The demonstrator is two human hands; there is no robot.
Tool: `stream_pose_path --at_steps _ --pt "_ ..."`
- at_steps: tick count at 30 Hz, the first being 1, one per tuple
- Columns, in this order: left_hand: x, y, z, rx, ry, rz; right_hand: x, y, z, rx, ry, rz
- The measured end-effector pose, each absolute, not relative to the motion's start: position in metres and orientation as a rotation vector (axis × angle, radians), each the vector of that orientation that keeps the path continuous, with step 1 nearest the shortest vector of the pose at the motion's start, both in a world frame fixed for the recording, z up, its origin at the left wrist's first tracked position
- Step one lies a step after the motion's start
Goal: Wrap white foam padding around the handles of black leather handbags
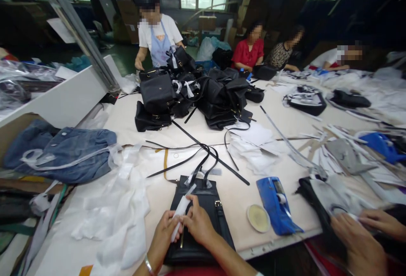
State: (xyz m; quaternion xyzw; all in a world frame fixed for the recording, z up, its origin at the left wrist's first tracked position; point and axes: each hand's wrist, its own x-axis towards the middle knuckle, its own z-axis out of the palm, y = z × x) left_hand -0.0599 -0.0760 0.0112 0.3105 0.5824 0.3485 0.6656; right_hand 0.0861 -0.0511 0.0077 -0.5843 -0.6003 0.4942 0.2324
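A black bag (206,225) lies on the table at the bottom middle, its thin handles stretched away from me and a gold buckle on its right side. Over its upper left part, my left hand (166,229) is closed round a folded strip of white paper (181,212). My right hand (197,221) pinches the same strip from the right, fingertips near its middle. Wrapping covers the base of the bag's handles.
Black bags (158,92) are heaped at the table's far side. A blue tape dispenser (274,204) and a round tin (258,218) are right of the bag. White wrapping (111,216) and a denim bag (72,149) lie left. Another person's hands (358,233) work at the right; several people stand or sit beyond.
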Motion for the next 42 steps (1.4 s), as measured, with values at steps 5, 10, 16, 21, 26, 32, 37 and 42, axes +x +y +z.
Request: stream_pose_path --at_steps 5,10,16,21,26,32,37,42 --pt "-0.064 -0.066 0.023 0.392 1.074 0.790 0.080 -0.051 0.000 -1.519 -1.607 1.358" --pt "-0.075 -0.057 0.023 0.193 0.848 0.666 0.076 -0.037 -0.009 -1.335 -1.945 1.151" --pt "-0.077 -0.045 0.015 0.240 0.868 0.546 0.095 -0.007 -0.024 -1.109 -2.300 1.028" --pt "-0.074 -0.034 0.027 0.357 0.960 0.458 0.143 0.034 -0.024 -1.168 -2.263 0.985" --pt "-0.075 -0.022 0.028 0.454 1.207 0.585 0.207 0.059 -0.030 -1.726 -1.847 0.909" --pt "-0.081 -0.029 -0.002 1.284 1.680 0.373 0.231 0.009 -0.045 -1.951 -1.737 1.289" --pt "-0.080 -0.037 -0.011 1.725 1.747 0.132 0.210 -0.021 -0.035 -2.135 -1.802 1.181" --pt "-0.078 -0.018 0.009 1.675 1.770 0.424 0.210 -0.021 -0.004 -2.186 -1.857 0.871"
